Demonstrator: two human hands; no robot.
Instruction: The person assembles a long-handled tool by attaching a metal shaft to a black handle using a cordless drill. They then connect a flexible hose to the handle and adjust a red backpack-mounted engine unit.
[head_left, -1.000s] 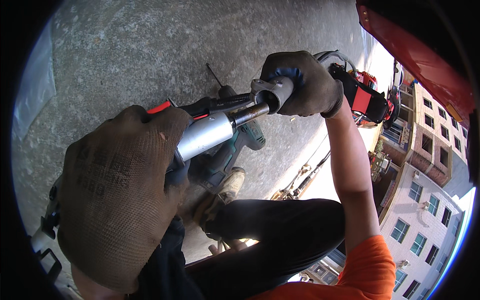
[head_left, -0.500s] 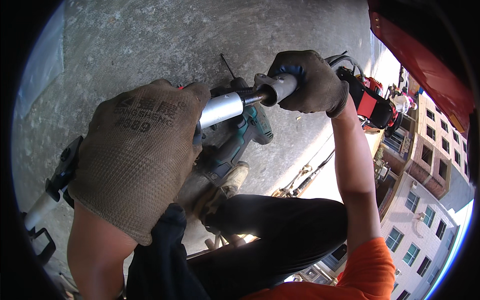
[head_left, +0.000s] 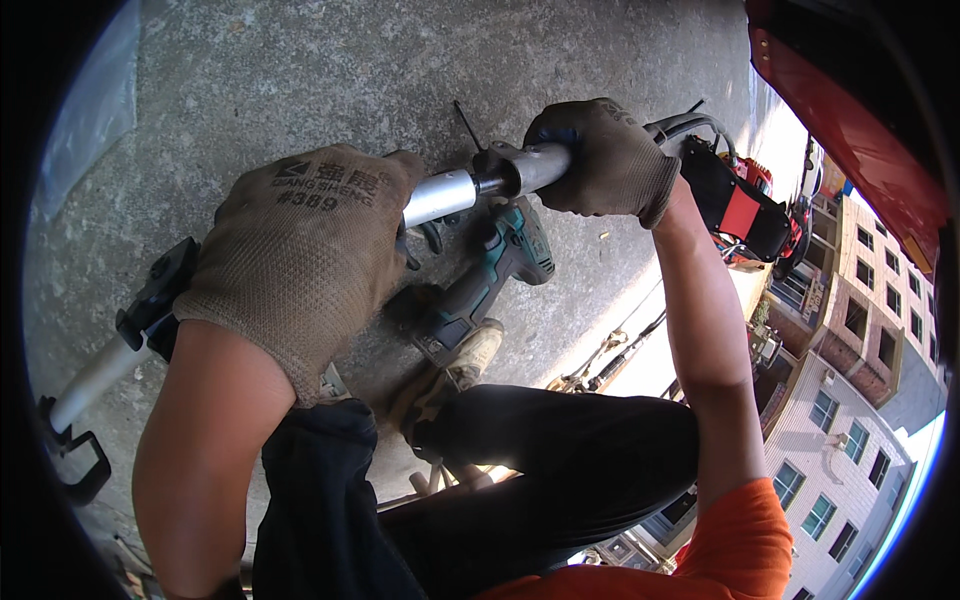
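Observation:
A brown knitted work glove covers my left hand (head_left: 300, 240), which is wrapped round a silver metal pole (head_left: 440, 198). The pole continues past the hand to the lower left, where black fittings (head_left: 160, 300) and a black handle show. My right hand (head_left: 605, 160), gloved too, is closed round a grey metal coupling (head_left: 540, 167) with a clamp lug at its mouth. A dark inner end of the pole sits at the coupling's mouth. Behind the right wrist a grey hose (head_left: 690, 122) runs off. Below the pole a teal-and-black cordless power tool (head_left: 490, 270) lies on the concrete.
A thin dark rod (head_left: 467, 125) lies beyond the pole. My shoe (head_left: 475, 355) is close to the power tool. To the right is a red-and-black machine (head_left: 745, 205), with a red panel (head_left: 850, 110) above it. Clear plastic sheeting (head_left: 90, 120) lies at far left.
The pole and the coupling have come closer together, so less of the dark inner end shows. My left hand has shifted slightly up and right; my right hand moved a little left.

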